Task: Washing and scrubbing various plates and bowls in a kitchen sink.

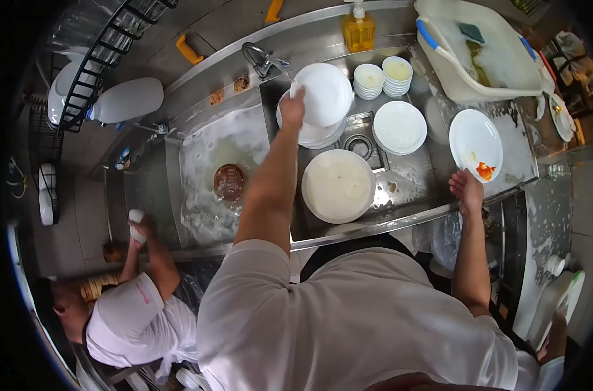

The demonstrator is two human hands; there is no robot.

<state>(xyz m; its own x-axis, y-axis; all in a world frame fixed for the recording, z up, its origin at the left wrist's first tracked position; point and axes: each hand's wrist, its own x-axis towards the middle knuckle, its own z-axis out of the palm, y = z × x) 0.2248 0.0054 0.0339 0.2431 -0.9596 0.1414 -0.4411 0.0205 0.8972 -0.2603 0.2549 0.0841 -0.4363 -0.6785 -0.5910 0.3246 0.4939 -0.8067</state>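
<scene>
My left hand [293, 108] grips the rim of a white plate [324, 95], held tilted beside the running faucet [263, 59], above a stack of white plates [321, 136]. At the right, my right hand [466, 191] holds the near edge of an oval white plate [475, 139] with red and yellowish food remains. Between my hands, a second stack of white plates [400, 126] sits in the steel sink [414, 181], behind and right of a large round white container [338, 185] full of cloudy liquid. Two stacks of small white bowls [368, 80] stand near the sink's back wall.
A foamy basin [203, 195] with a brown basket-like object [229, 183] lies left. A white tub [502, 80] of suds and an orange soap bottle [359, 32] stand at the back. A co-worker [130, 313] handles a white item at far left; another person's hand [555, 332] is at lower right.
</scene>
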